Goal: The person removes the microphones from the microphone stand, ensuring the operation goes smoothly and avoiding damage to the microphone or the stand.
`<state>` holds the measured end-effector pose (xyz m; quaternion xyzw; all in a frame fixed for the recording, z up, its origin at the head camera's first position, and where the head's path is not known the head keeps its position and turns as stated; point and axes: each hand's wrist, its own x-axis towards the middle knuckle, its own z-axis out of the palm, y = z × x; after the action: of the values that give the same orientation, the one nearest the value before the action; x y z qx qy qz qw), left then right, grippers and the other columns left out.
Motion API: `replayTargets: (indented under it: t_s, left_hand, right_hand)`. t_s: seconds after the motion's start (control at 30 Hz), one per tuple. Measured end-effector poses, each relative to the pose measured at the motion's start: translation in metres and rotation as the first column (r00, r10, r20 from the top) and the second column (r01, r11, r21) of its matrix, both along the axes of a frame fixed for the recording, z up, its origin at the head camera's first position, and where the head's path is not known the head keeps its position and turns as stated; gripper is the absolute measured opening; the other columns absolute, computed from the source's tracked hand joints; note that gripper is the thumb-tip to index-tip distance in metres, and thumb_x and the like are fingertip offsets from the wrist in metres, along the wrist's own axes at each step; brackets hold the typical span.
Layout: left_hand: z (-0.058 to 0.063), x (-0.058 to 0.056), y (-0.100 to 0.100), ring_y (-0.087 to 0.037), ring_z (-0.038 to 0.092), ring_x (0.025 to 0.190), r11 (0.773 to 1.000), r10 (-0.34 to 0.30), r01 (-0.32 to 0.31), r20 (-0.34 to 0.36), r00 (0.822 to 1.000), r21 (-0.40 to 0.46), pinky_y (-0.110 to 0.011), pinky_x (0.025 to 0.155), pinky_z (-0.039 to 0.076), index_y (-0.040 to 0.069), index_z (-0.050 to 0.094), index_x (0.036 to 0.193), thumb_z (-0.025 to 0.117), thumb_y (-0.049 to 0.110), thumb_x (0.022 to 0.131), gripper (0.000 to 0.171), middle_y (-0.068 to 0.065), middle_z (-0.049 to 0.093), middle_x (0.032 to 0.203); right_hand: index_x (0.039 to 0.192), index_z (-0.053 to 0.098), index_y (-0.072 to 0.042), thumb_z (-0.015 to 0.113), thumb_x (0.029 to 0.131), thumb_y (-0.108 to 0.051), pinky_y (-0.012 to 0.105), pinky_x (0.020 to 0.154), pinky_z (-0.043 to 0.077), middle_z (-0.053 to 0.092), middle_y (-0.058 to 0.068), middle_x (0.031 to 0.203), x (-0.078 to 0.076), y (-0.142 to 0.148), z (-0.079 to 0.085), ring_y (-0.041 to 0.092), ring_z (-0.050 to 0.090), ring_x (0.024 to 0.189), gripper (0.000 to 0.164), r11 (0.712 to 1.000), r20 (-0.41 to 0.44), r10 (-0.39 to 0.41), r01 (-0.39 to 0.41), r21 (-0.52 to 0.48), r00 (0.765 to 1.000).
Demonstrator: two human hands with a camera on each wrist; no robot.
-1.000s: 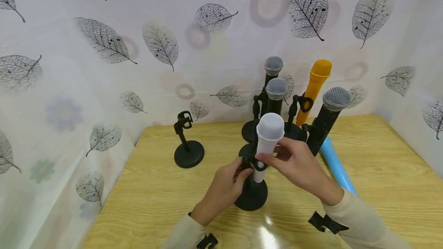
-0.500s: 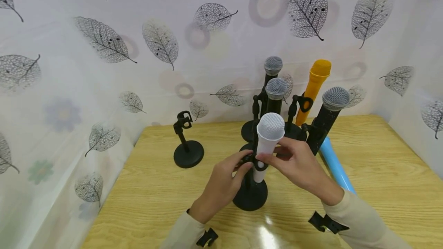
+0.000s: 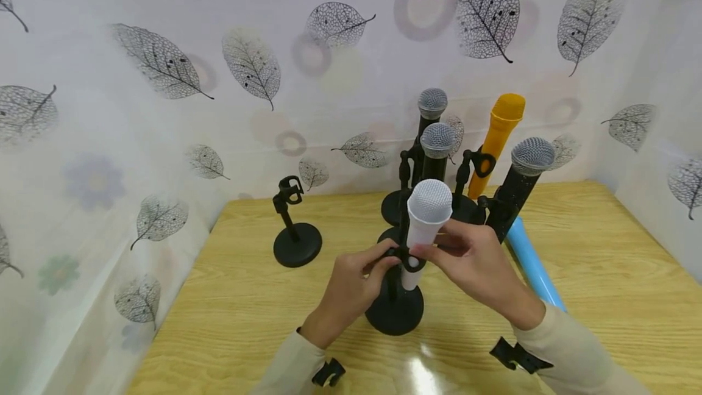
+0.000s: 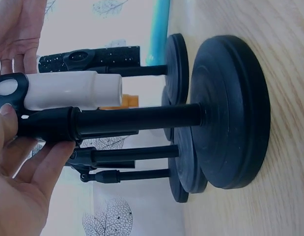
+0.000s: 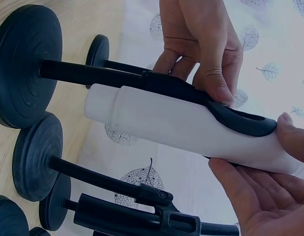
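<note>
While left fingers (image 3: 374, 254) are pinching the stand (image 4: 142, 120), right fingers (image 3: 437, 256) are clasping the white microphone (image 3: 429, 207), probably light, stiff, best held mid-body.

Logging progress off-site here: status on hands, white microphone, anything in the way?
Left hand pinching near stand by its top; right hand gripping white microphone. Microphone in clip, head up. Other microphones close behind, could crowd.
</note>
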<state>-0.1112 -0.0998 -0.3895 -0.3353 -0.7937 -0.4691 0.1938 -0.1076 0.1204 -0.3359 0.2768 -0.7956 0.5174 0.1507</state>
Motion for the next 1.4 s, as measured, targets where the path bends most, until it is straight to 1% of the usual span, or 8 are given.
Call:
replayTargets:
  t_s: [0.1,0.23,0.33,0.6,0.77,1.0,1.17,1.4]
  left_hand:
    - [-0.001,-0.002,-0.001,-0.015,0.071,0.068,1.0,-0.012,0.012,-0.033,0.999,0.002,-0.015,0.064,0.053,0.009,0.071,0.115,0.065,0.009,0.099,0.017,-0.003,0.075,0.1]
    - [-0.003,-0.004,-0.002,-0.005,0.062,0.059,1.0,-0.008,0.007,-0.052,0.999,-0.004,-0.013,0.062,0.051,0.01,0.071,0.115,0.066,0.009,0.099,0.017,-0.001,0.075,0.095]
    - [-0.004,-0.005,-0.002,0.001,0.057,0.059,1.0,-0.005,0.004,-0.056,0.998,-0.007,-0.013,0.062,0.051,0.011,0.071,0.116,0.066,0.01,0.099,0.018,0.0,0.075,0.094]
    - [-0.003,-0.005,-0.002,0.004,0.049,0.055,1.0,-0.001,0.0,-0.055,0.999,-0.017,-0.012,0.06,0.05,0.011,0.07,0.115,0.065,0.011,0.1,0.016,-0.002,0.074,0.089]
    - [-0.003,-0.004,-0.002,0.003,0.051,0.057,1.0,-0.002,0.001,-0.056,0.998,-0.021,-0.012,0.06,0.049,0.012,0.069,0.114,0.065,0.011,0.1,0.015,-0.004,0.072,0.085]
    - [-0.003,-0.004,-0.002,-0.001,0.058,0.06,1.0,-0.007,0.007,-0.062,0.998,-0.011,-0.013,0.063,0.051,0.011,0.069,0.113,0.066,0.01,0.099,0.015,-0.003,0.073,0.089]
    - [-0.002,-0.004,-0.001,0.003,0.056,0.062,1.0,-0.002,0.001,-0.071,0.997,-0.015,-0.013,0.063,0.051,0.011,0.069,0.114,0.066,0.01,0.098,0.016,-0.002,0.073,0.089]
    - [-0.002,-0.004,-0.001,0.003,0.053,0.06,1.0,0.003,-0.005,-0.076,0.997,-0.019,-0.012,0.062,0.05,0.011,0.069,0.112,0.066,0.011,0.099,0.014,-0.002,0.072,0.086]
  right_hand:
    - [0.109,0.074,0.001,0.083,0.081,0.004,0.024,0.069,0.058,0.076,0.01,0.1,0.0,-0.001,-0.001,0.016,0.075,0.085,0.03,1.0,-0.049,-0.011,0.012,0.004,0.999]
    - [0.104,0.075,0.002,0.084,0.078,0.007,0.023,0.067,0.058,0.077,0.01,0.096,0.0,-0.003,-0.002,0.015,0.074,0.082,0.028,1.0,-0.088,-0.029,0.03,0.004,0.996]
    - [0.103,0.075,0.003,0.084,0.078,0.007,0.023,0.066,0.058,0.077,0.011,0.095,-0.001,-0.004,-0.003,0.014,0.074,0.082,0.027,0.999,-0.092,-0.036,0.036,-0.002,0.995]
    - [0.101,0.076,0.002,0.084,0.078,0.005,0.022,0.064,0.057,0.077,0.009,0.093,-0.001,-0.004,-0.001,0.012,0.074,0.079,0.025,0.998,-0.104,-0.061,0.062,0.011,0.993]
    - [0.102,0.076,0.003,0.084,0.079,0.003,0.02,0.065,0.057,0.077,0.01,0.093,0.0,-0.004,0.001,0.013,0.074,0.079,0.024,0.996,-0.106,-0.08,0.084,0.036,0.991]
    - [0.102,0.075,0.003,0.084,0.08,0.002,0.02,0.065,0.057,0.077,0.009,0.093,0.001,-0.003,0.004,0.012,0.074,0.078,0.023,0.994,-0.096,-0.092,0.096,0.045,0.991]
    - [0.102,0.076,0.002,0.084,0.081,0.0,0.02,0.066,0.057,0.077,0.008,0.093,0.002,-0.002,0.007,0.012,0.074,0.078,0.023,0.994,-0.078,-0.098,0.102,0.047,0.992]
    - [0.103,0.076,0.001,0.084,0.082,-0.001,0.02,0.066,0.057,0.077,0.008,0.094,0.003,-0.003,0.008,0.013,0.074,0.079,0.023,0.993,-0.072,-0.104,0.108,0.047,0.992]
